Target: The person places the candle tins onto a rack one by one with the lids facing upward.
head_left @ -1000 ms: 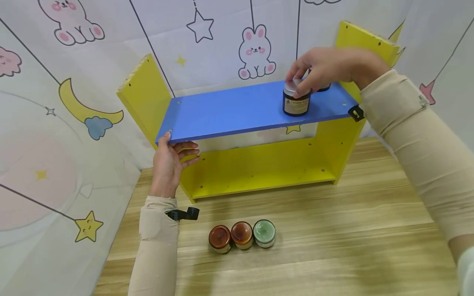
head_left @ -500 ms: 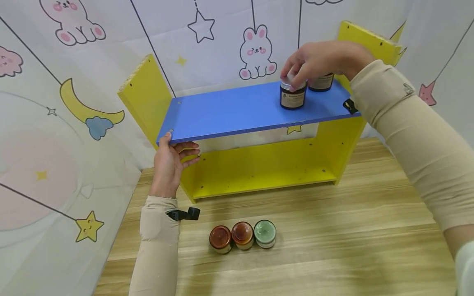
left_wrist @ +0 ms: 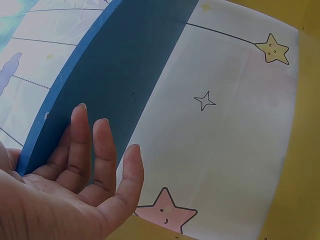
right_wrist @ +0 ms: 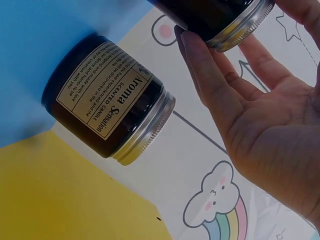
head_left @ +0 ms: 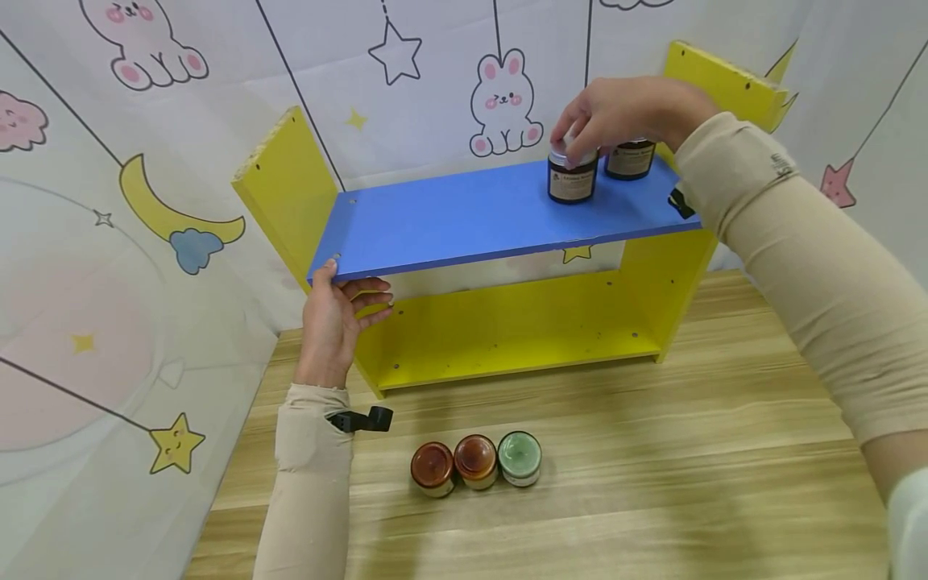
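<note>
My right hand [head_left: 623,111] grips the silver lid of a dark, labelled scented candle jar [head_left: 571,184] from above. The jar stands upright at the right part of the blue shelf board [head_left: 435,217]. A matching candle jar [head_left: 629,160] sits just right of it, partly hidden by the hand. In the right wrist view, its label [right_wrist: 107,92] reads "Aroma Sensation" and "scented candle". My left hand [head_left: 332,326] holds the board's front left corner, thumb on top and fingers beneath. The left wrist view shows those fingers [left_wrist: 104,155] loosely bent under the board.
Yellow side panels [head_left: 286,193] rise at both ends of the board, above a yellow lower shelf [head_left: 500,330]. Two reddish-brown jars [head_left: 432,467] and a green jar [head_left: 519,457] stand in a row on the wooden table [head_left: 652,483]. A patterned white curtain [head_left: 435,121] hangs behind.
My right hand has slid the candle jar back and slightly left across the board. The second jar behind the hand has become more visible. My left hand has stayed at the corner.
</note>
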The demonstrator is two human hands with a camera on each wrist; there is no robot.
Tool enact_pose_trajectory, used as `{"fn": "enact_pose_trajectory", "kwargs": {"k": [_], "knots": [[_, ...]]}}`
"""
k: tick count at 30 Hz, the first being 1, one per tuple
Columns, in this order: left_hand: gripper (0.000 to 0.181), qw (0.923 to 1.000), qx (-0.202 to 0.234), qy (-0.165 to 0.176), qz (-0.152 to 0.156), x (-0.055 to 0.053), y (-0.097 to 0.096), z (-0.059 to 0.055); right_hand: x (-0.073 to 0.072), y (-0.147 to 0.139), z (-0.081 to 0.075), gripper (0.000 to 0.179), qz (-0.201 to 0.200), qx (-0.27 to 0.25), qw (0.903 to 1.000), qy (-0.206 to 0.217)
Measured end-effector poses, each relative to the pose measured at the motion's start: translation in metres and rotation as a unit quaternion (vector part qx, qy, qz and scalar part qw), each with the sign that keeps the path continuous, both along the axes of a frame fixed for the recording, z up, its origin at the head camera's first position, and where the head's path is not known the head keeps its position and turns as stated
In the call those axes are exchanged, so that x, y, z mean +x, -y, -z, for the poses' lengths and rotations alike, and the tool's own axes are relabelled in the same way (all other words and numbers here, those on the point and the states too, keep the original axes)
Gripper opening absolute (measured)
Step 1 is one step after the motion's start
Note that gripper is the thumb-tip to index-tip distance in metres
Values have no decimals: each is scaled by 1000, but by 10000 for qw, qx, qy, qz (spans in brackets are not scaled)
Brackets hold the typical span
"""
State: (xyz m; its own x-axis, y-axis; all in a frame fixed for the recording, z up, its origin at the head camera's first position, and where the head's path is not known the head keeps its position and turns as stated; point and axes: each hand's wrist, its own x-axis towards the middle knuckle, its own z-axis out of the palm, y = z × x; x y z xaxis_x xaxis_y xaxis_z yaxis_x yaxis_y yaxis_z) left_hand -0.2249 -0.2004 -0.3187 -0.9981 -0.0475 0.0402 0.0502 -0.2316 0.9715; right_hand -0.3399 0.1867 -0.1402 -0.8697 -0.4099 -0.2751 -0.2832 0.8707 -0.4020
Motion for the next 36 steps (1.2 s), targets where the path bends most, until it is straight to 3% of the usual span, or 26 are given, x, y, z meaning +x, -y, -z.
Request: {"fn": "enact_pose_trajectory", "kwargs": {"k": [15,36], "knots": [[50,10000,-19,1,26,-1,1,1,-10,3,3,60,158,-165,9996,-166],[49,10000,9,-1,30,0,1,1,-15,9,4,50,324,36,9981,-529]]}}
